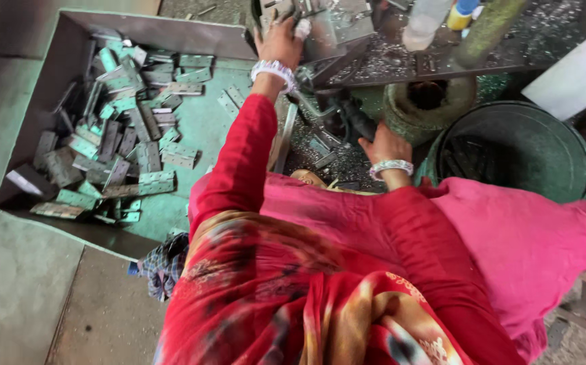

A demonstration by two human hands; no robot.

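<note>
The left hand [281, 42] presses a metal piece [320, 23] steady on the machine; the right hand [384, 143] reaches among loose hinges [323, 152]; neither hand's grip is clear.

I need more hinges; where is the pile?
In the head view, the hinge pile lies in the metal tray at far left, beside the left hand.
</note>
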